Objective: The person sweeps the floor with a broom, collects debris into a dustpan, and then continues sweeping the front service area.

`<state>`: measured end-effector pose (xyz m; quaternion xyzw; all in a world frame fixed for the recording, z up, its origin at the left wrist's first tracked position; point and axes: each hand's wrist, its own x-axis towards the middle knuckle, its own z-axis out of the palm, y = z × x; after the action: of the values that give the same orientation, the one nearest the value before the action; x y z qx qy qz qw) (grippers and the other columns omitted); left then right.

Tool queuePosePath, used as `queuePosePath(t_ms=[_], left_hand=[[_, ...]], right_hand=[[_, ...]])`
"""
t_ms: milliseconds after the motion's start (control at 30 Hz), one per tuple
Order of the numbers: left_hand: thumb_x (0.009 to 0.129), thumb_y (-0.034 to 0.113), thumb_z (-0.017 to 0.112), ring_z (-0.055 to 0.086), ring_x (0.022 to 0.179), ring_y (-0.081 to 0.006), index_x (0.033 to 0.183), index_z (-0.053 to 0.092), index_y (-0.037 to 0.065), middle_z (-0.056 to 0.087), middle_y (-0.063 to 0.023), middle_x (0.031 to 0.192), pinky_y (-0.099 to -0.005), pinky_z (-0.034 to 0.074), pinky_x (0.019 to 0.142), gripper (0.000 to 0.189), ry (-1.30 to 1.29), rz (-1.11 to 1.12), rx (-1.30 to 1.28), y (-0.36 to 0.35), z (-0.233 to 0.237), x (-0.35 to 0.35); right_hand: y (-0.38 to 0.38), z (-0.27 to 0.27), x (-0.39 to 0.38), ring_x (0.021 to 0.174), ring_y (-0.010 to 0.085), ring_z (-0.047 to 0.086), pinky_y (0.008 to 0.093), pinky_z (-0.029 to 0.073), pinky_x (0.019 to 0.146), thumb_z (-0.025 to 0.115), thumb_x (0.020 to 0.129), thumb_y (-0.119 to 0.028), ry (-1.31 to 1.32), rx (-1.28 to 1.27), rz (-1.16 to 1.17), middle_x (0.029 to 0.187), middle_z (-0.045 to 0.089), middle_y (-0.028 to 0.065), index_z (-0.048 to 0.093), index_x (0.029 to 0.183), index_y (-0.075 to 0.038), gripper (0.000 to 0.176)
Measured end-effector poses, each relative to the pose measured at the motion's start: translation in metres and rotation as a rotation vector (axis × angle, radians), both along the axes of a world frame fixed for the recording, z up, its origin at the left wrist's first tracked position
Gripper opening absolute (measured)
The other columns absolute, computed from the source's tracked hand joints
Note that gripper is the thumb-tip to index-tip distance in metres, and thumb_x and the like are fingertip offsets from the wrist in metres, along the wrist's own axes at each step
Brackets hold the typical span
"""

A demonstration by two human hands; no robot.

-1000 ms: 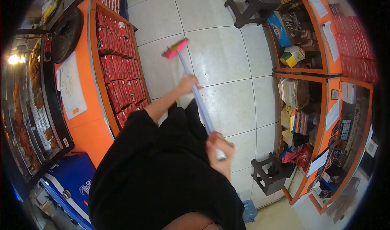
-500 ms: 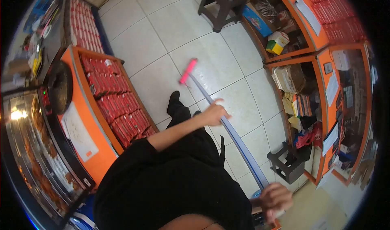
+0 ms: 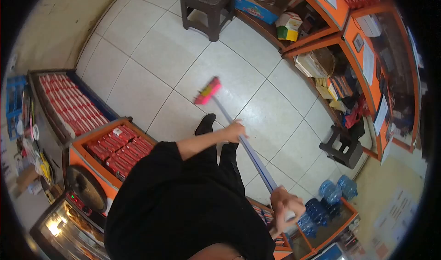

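Being grasped in two places, the broom (image 3: 250,152) is being angled low over the tiled floor (image 3: 151,53). The left hand (image 3: 235,131) is being clenched mid-handle for steering and the right hand (image 3: 285,207) at the top end for push, fingers wrapped tight, so the pink head (image 3: 207,91) is being pressed down mid-floor.

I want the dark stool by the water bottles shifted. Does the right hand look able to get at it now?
Probably not as things stand: the right hand is closed on the broom handle, and the stool stands apart from it. The tiled floor between looks bare.
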<state>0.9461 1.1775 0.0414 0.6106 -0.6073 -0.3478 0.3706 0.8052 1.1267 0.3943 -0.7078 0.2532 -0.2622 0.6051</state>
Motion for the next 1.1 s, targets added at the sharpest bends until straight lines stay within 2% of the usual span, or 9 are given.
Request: queuePosePath(t_ms=[300,367,400,433,500,633,800,967,1100], left_hand=[[0.074,0.026,0.061,0.055,0.055,-0.0243,0.054,0.056,0.014,0.053,-0.0052,0.054,-0.0462,0.033,0.09,0.024,0.152,-0.056,-0.252,-0.05,0.12,-0.017],[0.068,0.024,0.065,0.059,0.061,-0.0225,0.061,0.061,0.016,0.057,-0.0064,0.056,-0.0443,0.029,0.097,0.012,-0.109,-0.136,-0.049,-0.049,0.136,0.024],[0.064,0.024,0.066,0.06,0.063,-0.0219,0.064,0.063,0.018,0.058,-0.0057,0.059,-0.0454,0.027,0.099,0.006,-0.241,-0.127,0.013,-0.049,0.124,0.05],[0.06,0.024,0.067,0.061,0.066,-0.0213,0.068,0.066,0.021,0.06,-0.0049,0.061,-0.0466,0.025,0.1,0.009,-0.373,-0.114,0.076,-0.046,0.103,0.081],[0.06,0.024,0.068,0.061,0.075,-0.0227,0.068,0.066,0.021,0.06,-0.0037,0.064,-0.0513,0.021,0.101,0.009,-0.371,0.154,0.009,-0.02,0.044,0.149],[0.067,0.034,0.067,0.041,0.119,-0.0297,0.062,0.066,0.019,0.06,-0.0052,0.104,-0.0636,0.01,0.099,0.016,-0.683,0.616,0.186,0.035,-0.061,0.257],[0.07,0.04,0.066,0.031,0.127,-0.0335,0.064,0.065,0.019,0.057,-0.0041,0.114,-0.0659,0.005,0.098,0.022,-0.392,0.406,0.263,-0.004,-0.089,0.239],[0.084,0.044,0.05,0.061,0.067,-0.0284,0.053,0.061,0.013,0.059,-0.0074,0.058,-0.0599,0.01,0.101,0.045,-0.115,0.003,0.092,-0.1,-0.006,0.109],[0.087,0.04,0.048,0.06,0.061,-0.0273,0.048,0.056,0.011,0.056,-0.0082,0.052,-0.0585,0.011,0.103,0.049,0.044,-0.127,-0.125,-0.123,0.054,0.064]], right_hand=[[-0.018,0.103,0.022,0.033,0.0169,0.039,0.0284,0.031,0.033,0.062,0.072,-0.007,-0.333,-0.204,0.392,0.044,0.045,0.0047,0.044,0.051,-0.005,0.027],[-0.016,0.089,0.004,0.034,0.0154,0.039,0.0291,0.031,0.035,0.06,0.072,-0.008,-0.334,-0.192,0.062,0.043,0.043,0.0056,0.04,0.051,-0.007,0.029],[-0.019,0.073,-0.004,0.035,0.014,0.039,0.0299,0.03,0.037,0.059,0.072,-0.01,-0.33,-0.172,-0.264,0.042,0.041,0.0065,0.036,0.05,-0.009,0.031],[-0.045,0.042,0.003,0.037,0.0154,0.038,0.0297,0.03,0.039,0.061,0.07,-0.014,-0.525,0.031,0.207,0.043,0.04,0.0062,0.034,0.048,-0.009,0.035],[-0.036,-0.006,0.03,0.043,0.0204,0.044,0.0306,0.036,0.044,0.06,0.074,-0.007,0.364,-0.245,-0.078,0.05,0.046,0.0067,0.042,0.051,-0.005,0.029],[-0.027,-0.138,0.134,0.066,0.0232,0.052,0.0347,0.044,0.067,0.061,0.072,0.0,-0.012,0.07,0.334,0.063,0.051,0.0091,0.05,0.063,0.002,0.015],[-0.051,-0.126,0.141,0.059,0.0173,0.054,0.0293,0.045,0.059,0.062,0.073,-0.001,0.111,-0.089,0.089,0.067,0.057,0.0074,0.058,0.07,0.003,0.006],[-0.079,-0.003,0.104,0.042,0.0148,0.047,0.026,0.036,0.043,0.058,0.072,-0.001,-0.051,-0.074,-0.131,0.052,0.051,0.0072,0.05,0.056,0.003,0.018],[-0.074,0.054,0.123,0.032,0.0129,0.037,0.0253,0.03,0.036,0.057,0.075,-0.007,-0.271,-0.248,0.057,0.041,0.04,0.0025,0.037,0.047,-0.006,0.034]])
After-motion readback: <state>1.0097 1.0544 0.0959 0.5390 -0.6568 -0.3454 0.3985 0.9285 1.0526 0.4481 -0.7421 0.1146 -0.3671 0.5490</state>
